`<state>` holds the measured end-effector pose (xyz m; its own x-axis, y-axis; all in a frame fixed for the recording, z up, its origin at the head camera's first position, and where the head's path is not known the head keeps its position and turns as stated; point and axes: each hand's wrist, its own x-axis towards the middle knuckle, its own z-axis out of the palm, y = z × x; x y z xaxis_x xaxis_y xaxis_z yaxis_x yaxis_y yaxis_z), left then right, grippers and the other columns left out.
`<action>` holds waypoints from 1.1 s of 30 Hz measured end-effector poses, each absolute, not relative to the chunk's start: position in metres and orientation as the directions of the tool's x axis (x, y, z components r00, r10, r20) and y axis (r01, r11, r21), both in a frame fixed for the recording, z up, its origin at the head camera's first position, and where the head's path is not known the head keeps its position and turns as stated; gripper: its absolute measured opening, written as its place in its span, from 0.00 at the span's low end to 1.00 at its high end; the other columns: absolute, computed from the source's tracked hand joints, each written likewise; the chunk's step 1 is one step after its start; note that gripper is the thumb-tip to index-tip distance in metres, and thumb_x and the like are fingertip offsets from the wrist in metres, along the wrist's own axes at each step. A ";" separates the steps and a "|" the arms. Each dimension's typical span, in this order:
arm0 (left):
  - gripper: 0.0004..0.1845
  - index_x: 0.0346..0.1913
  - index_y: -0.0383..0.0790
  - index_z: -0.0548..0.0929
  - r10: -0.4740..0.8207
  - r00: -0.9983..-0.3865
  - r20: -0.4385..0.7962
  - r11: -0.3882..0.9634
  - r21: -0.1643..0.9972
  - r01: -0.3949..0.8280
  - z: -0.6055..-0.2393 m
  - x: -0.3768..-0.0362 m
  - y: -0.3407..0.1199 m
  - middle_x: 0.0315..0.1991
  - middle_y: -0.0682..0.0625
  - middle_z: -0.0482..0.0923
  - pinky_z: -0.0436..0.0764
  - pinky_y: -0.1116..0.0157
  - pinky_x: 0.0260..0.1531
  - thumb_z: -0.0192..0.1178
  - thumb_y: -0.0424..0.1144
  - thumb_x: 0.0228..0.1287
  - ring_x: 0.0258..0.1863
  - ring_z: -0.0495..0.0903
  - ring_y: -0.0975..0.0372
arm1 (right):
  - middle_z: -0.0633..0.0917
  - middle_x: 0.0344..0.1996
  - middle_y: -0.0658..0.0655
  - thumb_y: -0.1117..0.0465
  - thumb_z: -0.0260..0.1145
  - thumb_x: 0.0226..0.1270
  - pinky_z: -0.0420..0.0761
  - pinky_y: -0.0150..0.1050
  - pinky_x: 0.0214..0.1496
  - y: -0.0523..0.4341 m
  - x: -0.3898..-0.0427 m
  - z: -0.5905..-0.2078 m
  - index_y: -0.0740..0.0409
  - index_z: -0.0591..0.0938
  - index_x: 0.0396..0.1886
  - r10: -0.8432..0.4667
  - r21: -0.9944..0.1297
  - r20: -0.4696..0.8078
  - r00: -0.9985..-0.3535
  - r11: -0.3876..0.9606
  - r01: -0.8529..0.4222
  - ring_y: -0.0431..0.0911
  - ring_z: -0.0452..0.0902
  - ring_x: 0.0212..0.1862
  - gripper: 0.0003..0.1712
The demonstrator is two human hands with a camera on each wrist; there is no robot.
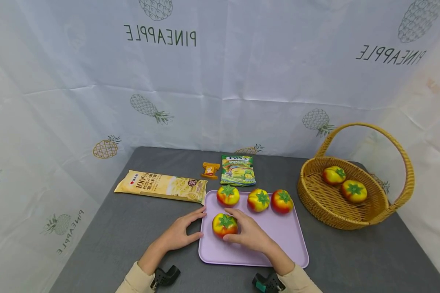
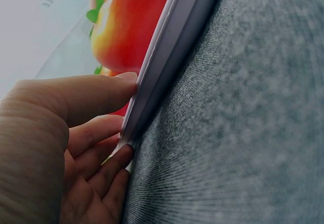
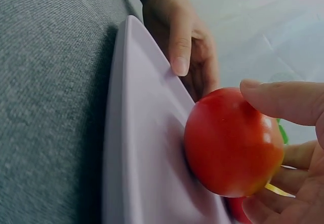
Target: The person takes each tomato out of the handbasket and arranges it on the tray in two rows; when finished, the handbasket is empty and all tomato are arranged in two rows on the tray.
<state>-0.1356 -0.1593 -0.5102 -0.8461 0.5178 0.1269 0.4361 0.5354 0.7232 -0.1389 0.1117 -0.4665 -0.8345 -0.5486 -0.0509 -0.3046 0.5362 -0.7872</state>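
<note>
A red-and-yellow fruit with a green leafy top [image 1: 225, 225] sits in the left part of a lilac tray [image 1: 267, 248]. My right hand [image 1: 251, 232] holds it from the right, thumb and fingers curved round its sides; in the right wrist view its smooth red side [image 3: 230, 145] faces the camera. My left hand [image 1: 179, 232] is at the tray's left edge. Its thumb tip meets the rim in the left wrist view, and the fingers are loosely extended beside it. Along the tray's far side stand three similar fruits: one on the left [image 1: 227, 196], one mid-tray [image 1: 258, 200], one further right [image 1: 282, 201].
To the right stands a wicker basket [image 1: 315, 207] with a tall handle, holding two such fruits [image 1: 344, 184]. Behind the tray lie a yellow pasta packet [image 1: 161, 186], a small orange wrapped snack [image 1: 210, 170] and a green candy bag [image 1: 237, 171]. A pineapple-print curtain [image 1: 220, 73] hangs behind.
</note>
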 end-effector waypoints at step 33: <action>0.31 0.67 0.45 0.70 0.523 -0.844 0.120 0.533 0.727 0.433 -0.510 -0.136 -0.159 0.72 0.52 0.60 0.66 0.50 0.64 0.62 0.47 0.61 0.70 0.62 0.55 | 0.66 0.67 0.69 0.50 0.66 0.63 0.62 0.62 0.64 0.258 -0.178 -0.373 0.64 0.60 0.70 -0.149 -0.706 0.190 -0.970 0.667 -0.240 0.65 0.59 0.68 0.42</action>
